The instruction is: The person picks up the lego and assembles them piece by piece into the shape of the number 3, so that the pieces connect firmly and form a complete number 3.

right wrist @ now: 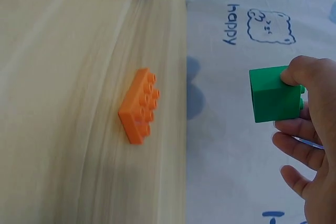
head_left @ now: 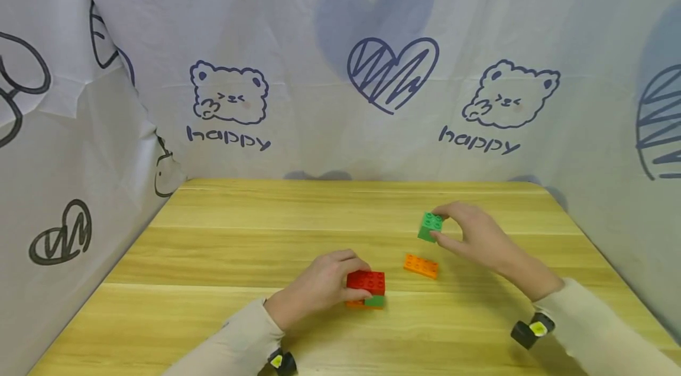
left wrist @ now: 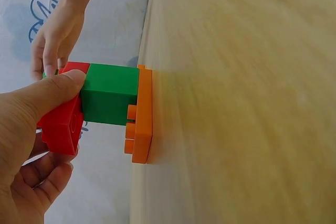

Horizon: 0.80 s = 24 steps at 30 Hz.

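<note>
My left hand (head_left: pixel 323 281) grips a red brick (head_left: pixel 375 282) between thumb and fingers. That red brick tops a small stack: beneath it is a green brick (left wrist: pixel 110 93), and at the bottom a flat orange brick (left wrist: pixel 144 129) with some studs exposed. Raised over the wooden table, my right hand (head_left: pixel 481 239) pinches a separate green brick (head_left: pixel 430 227), studs facing up. In the right wrist view its thumb lies on one side, and the other fingers are partly hidden behind it. A loose flat orange brick (head_left: pixel 421 266) lies studs up between the two hands.
The wooden table (head_left: pixel 255 204) reaches back to a white cloth wall (head_left: pixel 308 127) printed with hearts and bears. Another cloth wall (head_left: pixel 122 151) borders the left side. Both wrists carry small black devices, one being the right wrist camera (head_left: pixel 527 333).
</note>
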### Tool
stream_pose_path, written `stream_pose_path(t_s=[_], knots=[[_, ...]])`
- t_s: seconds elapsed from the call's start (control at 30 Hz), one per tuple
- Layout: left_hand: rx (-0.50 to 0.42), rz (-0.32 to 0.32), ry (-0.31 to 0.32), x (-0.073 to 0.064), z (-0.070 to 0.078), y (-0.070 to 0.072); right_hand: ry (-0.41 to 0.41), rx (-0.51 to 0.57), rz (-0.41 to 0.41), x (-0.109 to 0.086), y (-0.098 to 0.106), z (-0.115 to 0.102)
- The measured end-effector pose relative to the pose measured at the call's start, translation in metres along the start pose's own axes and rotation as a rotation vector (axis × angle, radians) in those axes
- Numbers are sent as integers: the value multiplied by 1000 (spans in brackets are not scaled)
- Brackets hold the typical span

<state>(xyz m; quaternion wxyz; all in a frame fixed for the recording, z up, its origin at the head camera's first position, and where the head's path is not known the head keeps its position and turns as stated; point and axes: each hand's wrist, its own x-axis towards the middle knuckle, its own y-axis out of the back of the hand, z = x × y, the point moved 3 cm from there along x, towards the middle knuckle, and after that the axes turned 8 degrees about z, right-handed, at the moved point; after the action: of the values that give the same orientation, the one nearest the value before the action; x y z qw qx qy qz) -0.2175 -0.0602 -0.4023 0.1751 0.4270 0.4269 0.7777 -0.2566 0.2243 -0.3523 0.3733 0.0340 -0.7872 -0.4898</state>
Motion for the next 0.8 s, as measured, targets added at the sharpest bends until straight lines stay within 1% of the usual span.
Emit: stream_pose_path(t_s=[0.43,0.8], knots=[[12,10,-12,0,0,0,43,80,-75,-3,-14,-34],[16,20,-19,0,-1,-1,93,115,-82,-5,-22,-59]])
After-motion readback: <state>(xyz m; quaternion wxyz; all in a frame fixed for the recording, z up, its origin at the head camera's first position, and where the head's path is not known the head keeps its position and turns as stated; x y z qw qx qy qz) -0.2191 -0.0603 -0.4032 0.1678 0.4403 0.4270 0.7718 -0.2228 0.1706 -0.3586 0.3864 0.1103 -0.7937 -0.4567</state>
